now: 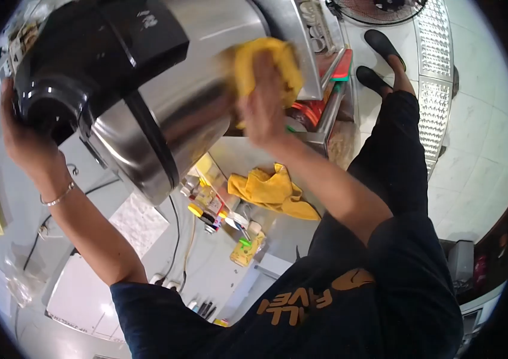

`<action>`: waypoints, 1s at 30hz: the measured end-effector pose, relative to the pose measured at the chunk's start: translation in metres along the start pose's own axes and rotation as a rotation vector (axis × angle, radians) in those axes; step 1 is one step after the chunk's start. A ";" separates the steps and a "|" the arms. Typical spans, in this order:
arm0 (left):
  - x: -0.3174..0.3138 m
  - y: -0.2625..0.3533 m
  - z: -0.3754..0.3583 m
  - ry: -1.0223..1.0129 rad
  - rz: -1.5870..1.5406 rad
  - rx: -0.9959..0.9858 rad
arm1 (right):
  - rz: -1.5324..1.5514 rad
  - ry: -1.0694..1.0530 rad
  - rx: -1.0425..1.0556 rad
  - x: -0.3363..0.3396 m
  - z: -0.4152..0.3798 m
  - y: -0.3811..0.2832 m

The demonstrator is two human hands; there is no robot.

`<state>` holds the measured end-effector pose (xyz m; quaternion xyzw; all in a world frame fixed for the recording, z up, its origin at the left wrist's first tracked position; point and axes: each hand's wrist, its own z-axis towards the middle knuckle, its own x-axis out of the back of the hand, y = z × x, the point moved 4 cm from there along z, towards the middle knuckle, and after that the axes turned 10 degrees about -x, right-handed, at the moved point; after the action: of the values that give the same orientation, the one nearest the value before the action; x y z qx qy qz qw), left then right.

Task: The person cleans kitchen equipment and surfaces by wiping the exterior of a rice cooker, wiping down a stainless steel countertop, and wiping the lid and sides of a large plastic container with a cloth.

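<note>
A large steel-and-black appliance point(200, 72) with rounded sides lies tilted in front of me, above the grey worktop. At its black end, the fingers of my left hand point(29, 143) are hooked around the edge. My right hand point(261, 113) presses a yellow cloth point(289, 67) against the steel side, its palm over the fabric. Hand and cloth are smeared by motion. Which kind of appliance this is, I cannot tell.
Another yellow cloth point(272, 188) lies crumpled on the worktop point(146, 251), near small bottles and a yellow sponge point(247, 250). Black cables point(173, 239) run across the surface. A floor fan point(379, 9) stands at the upper right. Papers lie at the left.
</note>
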<state>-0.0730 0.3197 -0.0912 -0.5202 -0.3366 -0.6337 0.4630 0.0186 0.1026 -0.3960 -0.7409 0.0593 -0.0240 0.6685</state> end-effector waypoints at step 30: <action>-0.004 -0.019 -0.002 -0.034 0.160 -0.049 | -0.043 -0.142 0.286 0.006 -0.007 -0.091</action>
<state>-0.0912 0.3253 -0.0948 -0.5672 -0.2862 -0.5939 0.4935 0.0285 0.1035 -0.3051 -0.6393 -0.0081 0.0059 0.7689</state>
